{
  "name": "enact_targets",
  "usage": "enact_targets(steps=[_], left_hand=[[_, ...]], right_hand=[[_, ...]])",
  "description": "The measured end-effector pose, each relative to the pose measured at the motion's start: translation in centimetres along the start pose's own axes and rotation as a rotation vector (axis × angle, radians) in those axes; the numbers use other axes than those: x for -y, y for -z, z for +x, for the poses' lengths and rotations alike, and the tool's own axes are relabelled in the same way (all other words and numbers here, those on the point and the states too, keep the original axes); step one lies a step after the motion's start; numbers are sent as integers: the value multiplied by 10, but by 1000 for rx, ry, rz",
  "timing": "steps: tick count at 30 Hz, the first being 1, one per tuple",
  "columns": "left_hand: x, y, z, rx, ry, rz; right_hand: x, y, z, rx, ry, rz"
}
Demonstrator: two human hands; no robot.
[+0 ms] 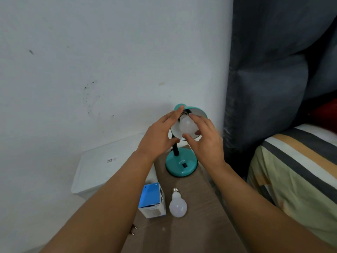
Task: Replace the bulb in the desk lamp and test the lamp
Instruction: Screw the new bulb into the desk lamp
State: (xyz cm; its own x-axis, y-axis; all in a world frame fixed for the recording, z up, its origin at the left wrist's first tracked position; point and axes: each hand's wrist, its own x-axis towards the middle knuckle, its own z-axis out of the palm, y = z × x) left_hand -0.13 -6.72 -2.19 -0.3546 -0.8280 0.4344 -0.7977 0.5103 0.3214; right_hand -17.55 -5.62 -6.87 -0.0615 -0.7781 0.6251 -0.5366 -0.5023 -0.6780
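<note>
A teal desk lamp (181,166) stands on a brown table (191,230), its shade tilted toward me. A white bulb (187,125) sits in the shade's socket. My right hand (206,141) wraps its fingertips and thumb around this bulb. My left hand (160,136) rests against the left rim of the shade (199,111), fingers spread, steadying it. A second white bulb (178,204) lies loose on the table near me, screw base pointing away. A blue and white bulb box (152,200) stands just left of it.
The lamp's plug (133,230) lies at the table's left edge. A white plastic bin lid (109,165) sits left of the table against the white wall. A grey padded headboard (273,79) and a striped bed (295,170) are on the right.
</note>
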Motion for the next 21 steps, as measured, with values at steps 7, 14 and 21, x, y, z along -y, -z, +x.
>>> enact_targets(steps=[7,14,21], left_hand=[[3,-1,1,-10,-22,-81],[4,2,2,-18,-11,-126],[4,1,3,-5,-14,-138]], right_hand=[[-1,-8,-3,39,-43,34],[-3,-9,-2,8,-97,89],[-2,-9,-2,14,-92,152]])
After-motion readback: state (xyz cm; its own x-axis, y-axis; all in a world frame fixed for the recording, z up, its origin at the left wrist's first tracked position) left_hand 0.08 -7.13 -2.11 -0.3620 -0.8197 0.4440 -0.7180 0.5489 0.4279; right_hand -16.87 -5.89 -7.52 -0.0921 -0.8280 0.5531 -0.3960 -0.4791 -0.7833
